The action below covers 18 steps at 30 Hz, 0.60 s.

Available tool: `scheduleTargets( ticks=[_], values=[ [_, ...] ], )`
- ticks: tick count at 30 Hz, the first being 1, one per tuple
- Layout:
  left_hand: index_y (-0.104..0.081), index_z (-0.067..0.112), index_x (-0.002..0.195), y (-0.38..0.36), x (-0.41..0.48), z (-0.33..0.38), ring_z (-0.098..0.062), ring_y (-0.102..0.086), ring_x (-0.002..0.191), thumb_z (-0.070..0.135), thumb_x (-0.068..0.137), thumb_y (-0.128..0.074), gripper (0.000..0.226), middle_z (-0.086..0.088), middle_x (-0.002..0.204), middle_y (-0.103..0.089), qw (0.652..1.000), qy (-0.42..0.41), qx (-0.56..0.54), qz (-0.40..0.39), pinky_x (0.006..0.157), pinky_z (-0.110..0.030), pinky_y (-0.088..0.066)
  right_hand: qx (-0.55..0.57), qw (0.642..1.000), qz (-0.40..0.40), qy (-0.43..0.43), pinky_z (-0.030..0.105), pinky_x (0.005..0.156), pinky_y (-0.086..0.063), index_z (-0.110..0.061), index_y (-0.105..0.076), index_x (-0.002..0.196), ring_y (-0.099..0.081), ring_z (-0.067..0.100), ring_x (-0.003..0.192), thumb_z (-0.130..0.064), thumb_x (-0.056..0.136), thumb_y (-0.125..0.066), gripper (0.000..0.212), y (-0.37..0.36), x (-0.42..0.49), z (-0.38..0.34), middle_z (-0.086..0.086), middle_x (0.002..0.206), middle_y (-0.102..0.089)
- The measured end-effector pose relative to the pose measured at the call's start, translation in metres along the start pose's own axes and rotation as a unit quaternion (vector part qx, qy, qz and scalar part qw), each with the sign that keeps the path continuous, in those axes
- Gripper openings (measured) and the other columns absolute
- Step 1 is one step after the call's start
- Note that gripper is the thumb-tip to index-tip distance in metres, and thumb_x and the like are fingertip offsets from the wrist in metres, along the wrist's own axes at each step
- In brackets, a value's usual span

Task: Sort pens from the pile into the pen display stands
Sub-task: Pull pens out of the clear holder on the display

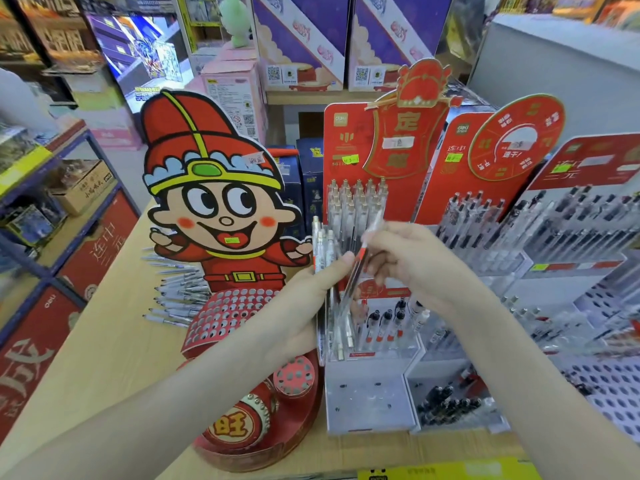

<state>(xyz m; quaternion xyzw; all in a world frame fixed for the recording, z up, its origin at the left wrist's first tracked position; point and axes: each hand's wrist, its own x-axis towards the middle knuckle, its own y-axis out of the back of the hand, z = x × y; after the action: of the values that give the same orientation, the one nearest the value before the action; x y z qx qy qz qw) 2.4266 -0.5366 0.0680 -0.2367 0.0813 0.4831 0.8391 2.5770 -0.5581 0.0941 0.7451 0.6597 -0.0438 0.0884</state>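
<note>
**Both hands holding pens above the stands**

At far left I am seeing the loose pile of pens [176, 299] lying on the wooden table [104, 341], just beside the red cartoon-figure stand [221, 317] (its perforated tiers are facing me). The left hand [298, 306] is gripping a bundle of pens [323, 244] upright over the white stand [363, 400]. The right hand [412, 261] is pinching a single clear pen [362, 252], tilted against that bundle. Clear tiered stands [554, 237] are holding dark pens at right.
</note>
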Motion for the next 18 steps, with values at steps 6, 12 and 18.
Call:
scheduleTargets(
  ticks=[6,12,18],
  values=[
    [-0.051,0.007,0.095,0.015,0.009,0.002,-0.018,-0.052,0.052,0.006,0.092,-0.058,0.008,-0.003,0.058,-0.057,0.995,-0.080,0.041,0.054,0.052,-0.028,-0.045,-0.011,0.959,0.194,0.209,0.025,0.057,-0.052,-0.010,-0.057,0.094,-0.060,0.016,0.065,-0.011,0.095,-0.052,0.005,0.034,-0.007,-0.016,0.009,0.080,-0.063],
    [-0.052,0.019,0.096,0.011,0.012,0.008,-0.014,-0.054,0.062,0.010,0.092,-0.058,0.011,0.006,0.058,-0.062,0.957,-0.189,0.216,0.039,0.071,-0.040,-0.048,-0.171,0.915,0.277,0.240,0.029,0.071,-0.056,-0.020,-0.054,0.093,-0.067,0.013,0.073,-0.019,0.095,-0.055,0.002,0.046,0.011,0.000,0.002,0.082,-0.068],
    [-0.053,0.013,0.101,0.013,0.019,0.008,-0.015,-0.057,0.058,0.003,0.095,-0.052,0.012,0.005,0.070,-0.066,0.966,-0.194,0.173,0.010,0.068,-0.035,-0.047,-0.233,0.911,0.244,0.239,0.017,0.075,-0.051,-0.020,-0.054,0.096,-0.064,-0.003,0.077,-0.020,0.094,-0.056,0.003,0.044,0.029,0.015,-0.012,0.083,-0.065]
  ],
)
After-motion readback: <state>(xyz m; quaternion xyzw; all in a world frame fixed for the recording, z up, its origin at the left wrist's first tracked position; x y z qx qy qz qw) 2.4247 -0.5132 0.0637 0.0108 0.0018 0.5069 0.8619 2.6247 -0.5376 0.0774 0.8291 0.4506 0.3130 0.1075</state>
